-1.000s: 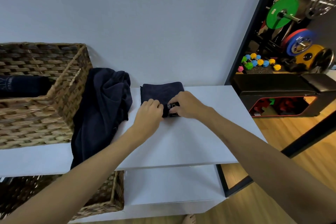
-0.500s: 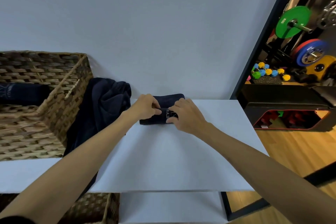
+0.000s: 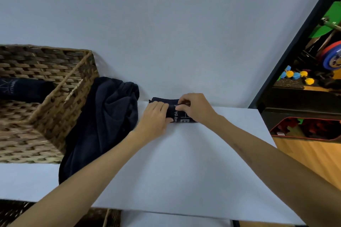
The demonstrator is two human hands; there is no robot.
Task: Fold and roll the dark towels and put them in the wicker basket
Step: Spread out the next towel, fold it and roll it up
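Wicker basket (image 3: 46,112), far left on the table (image 3: 166,171), already holds one rolled towel (image 3: 24,90); a loose dark towel (image 3: 103,121) slumps against its side. Beside that, our left hand (image 3: 156,119) and right hand (image 3: 195,108) curl round the towel roll (image 3: 177,114), probably keeping it tight.

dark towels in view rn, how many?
3. One rolled towel under the left hand and right hand on the shelf top; one rolled in the wicker basket; one loose pile beside the basket. The pile may hide more.
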